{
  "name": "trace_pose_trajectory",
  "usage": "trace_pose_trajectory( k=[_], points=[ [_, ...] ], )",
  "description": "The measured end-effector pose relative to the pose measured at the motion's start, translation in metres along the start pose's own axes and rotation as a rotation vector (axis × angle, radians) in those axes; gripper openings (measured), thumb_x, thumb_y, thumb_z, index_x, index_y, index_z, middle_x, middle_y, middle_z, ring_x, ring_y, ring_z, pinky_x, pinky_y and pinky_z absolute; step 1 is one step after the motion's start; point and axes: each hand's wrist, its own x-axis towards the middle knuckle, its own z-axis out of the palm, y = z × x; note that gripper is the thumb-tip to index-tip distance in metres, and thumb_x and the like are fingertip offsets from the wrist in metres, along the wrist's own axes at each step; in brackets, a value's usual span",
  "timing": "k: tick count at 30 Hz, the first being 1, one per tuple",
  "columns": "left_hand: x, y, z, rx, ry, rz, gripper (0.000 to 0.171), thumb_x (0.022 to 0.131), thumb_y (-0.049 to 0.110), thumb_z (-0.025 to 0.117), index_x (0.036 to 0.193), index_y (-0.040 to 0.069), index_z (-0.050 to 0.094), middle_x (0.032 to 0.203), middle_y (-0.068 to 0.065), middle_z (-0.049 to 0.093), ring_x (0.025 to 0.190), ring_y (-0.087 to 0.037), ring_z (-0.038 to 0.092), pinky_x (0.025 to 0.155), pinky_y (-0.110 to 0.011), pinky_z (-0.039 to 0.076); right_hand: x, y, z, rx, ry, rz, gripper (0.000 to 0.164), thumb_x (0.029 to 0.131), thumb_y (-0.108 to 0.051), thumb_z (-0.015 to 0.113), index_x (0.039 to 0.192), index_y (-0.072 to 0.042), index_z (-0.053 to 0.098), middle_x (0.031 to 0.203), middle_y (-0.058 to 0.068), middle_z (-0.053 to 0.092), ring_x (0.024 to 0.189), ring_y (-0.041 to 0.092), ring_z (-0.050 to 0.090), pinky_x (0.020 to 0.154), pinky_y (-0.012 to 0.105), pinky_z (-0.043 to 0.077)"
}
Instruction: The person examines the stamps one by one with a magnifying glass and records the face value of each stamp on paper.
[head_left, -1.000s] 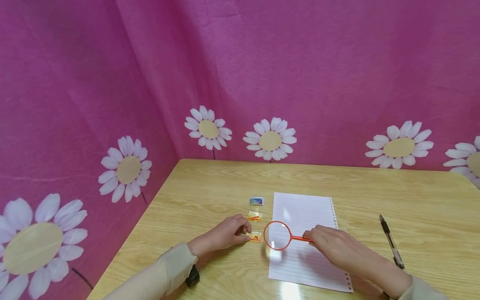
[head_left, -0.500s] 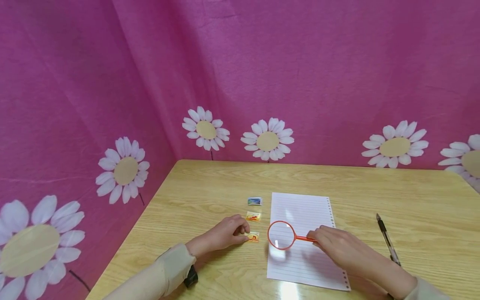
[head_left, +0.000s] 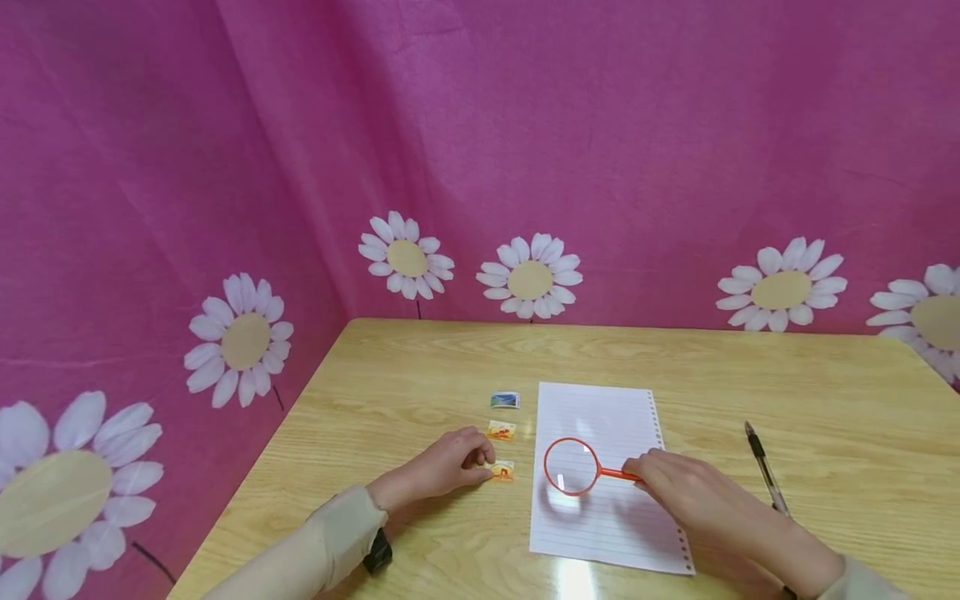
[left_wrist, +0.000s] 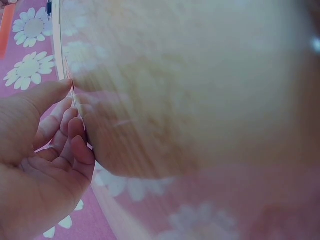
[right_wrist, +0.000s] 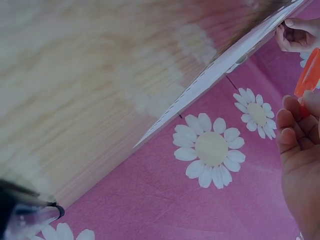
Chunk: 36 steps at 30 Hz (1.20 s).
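The table [head_left: 420,358] bears cards [head_left: 502,431], paper [head_left: 611,442], a pen [head_left: 765,465].

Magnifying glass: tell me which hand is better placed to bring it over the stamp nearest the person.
Right, probably: the right hand grips the magnifying glass, its lens over the lined paper beside that stamp. The left hand rests at the stamp's edge.

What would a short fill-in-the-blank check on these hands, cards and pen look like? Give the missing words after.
The right hand holds the magnifying glass by its ____.
The left hand is at one of ____ small cards in a row.
In the head view, the pen lies to the ____ of the lined sheet.
Missing words: handle; three; right
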Motion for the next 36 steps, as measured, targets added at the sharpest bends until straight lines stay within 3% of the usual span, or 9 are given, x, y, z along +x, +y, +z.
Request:
trace_pose_trajectory(
  k=[9,15,28,36],
  points=[
    [0.000,0.001,-0.003,0.007,-0.010,0.005,0.013,0.090,0.013,0.070,0.097,0.007,0.061,0.085,-0.002,0.054,0.076,-0.007,0.043,0.069,-0.017,0.037,-0.010,0.003,-0.006,-0.028,0.003,0.044,0.021,0.085,-0.006,0.060,0.102,-0.017,0.060,0.087,-0.016,0.056,0.079,-0.005,0.051,0.071,0.013,0.044],
    [0.001,0.002,-0.005,0.012,-0.018,0.000,0.012,0.090,0.013,0.070,0.096,0.007,0.061,0.085,-0.002,0.054,0.076,-0.007,0.043,0.069,-0.017,0.037,-0.016,0.005,-0.009,-0.036,0.008,0.057,0.010,0.098,-0.015,0.052,0.105,-0.017,0.060,0.089,-0.016,0.059,0.081,-0.005,0.052,0.075,0.013,0.045],
    [0.001,0.001,-0.001,0.015,-0.013,0.008,0.012,0.090,0.012,0.070,0.095,0.007,0.061,0.085,-0.001,0.053,0.075,-0.005,0.041,0.068,-0.017,0.036,-0.029,0.007,-0.019,-0.080,-0.030,0.113,0.028,0.084,-0.009,0.065,0.109,-0.019,0.059,0.095,-0.017,0.059,0.085,-0.004,0.055,0.079,0.013,0.044],
    [0.001,0.001,-0.001,0.015,-0.001,0.013,0.013,0.090,0.013,0.071,0.095,0.007,0.061,0.084,-0.001,0.053,0.074,-0.004,0.041,0.068,-0.016,0.036,-0.033,0.011,-0.023,-0.098,-0.028,0.104,0.034,0.077,-0.005,0.064,0.108,-0.018,0.059,0.095,-0.016,0.059,0.085,-0.002,0.055,0.079,0.015,0.044]
  ],
)
